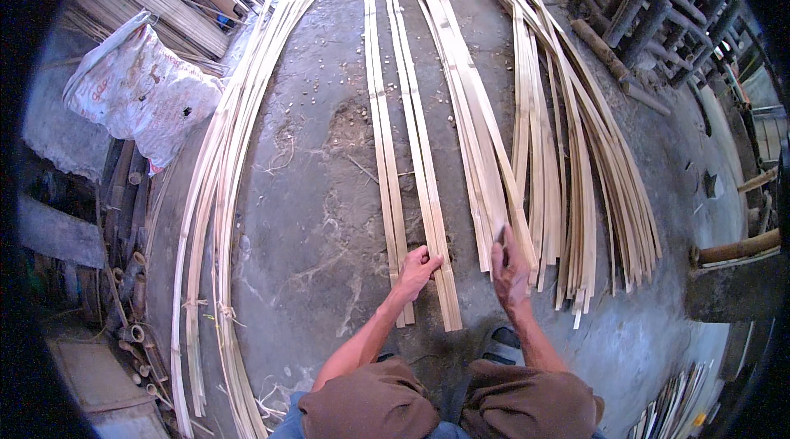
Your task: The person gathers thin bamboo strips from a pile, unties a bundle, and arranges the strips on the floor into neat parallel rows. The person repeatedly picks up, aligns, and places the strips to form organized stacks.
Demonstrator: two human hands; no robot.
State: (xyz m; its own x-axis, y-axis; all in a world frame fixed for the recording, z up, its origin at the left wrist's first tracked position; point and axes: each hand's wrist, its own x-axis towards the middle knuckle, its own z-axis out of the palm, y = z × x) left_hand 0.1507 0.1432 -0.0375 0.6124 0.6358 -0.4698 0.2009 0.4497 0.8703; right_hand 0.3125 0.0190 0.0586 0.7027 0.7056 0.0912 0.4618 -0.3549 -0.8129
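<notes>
Long pale bamboo strips lie lengthwise on the floor ahead of me. My left hand (418, 268) is closed, its fingers pinching the near end of a narrow pair of bamboo strips (424, 192). Just left of that lies another narrow pair (387, 176). My right hand (512, 270) is over the near end of a wider group of strips (481, 159). Its fingers are drawn together and slightly blurred. A small dark spot shows at its fingertips, but what it holds, if anything, is unclear.
More strips (605, 167) fan out at the right, some crossing. A bundle (222, 151) lies at the left, tied near its close end. Beyond it are a white sack (140, 89) and cut bamboo poles (136, 332). Dark bamboo frames (658, 11) stand at the far right.
</notes>
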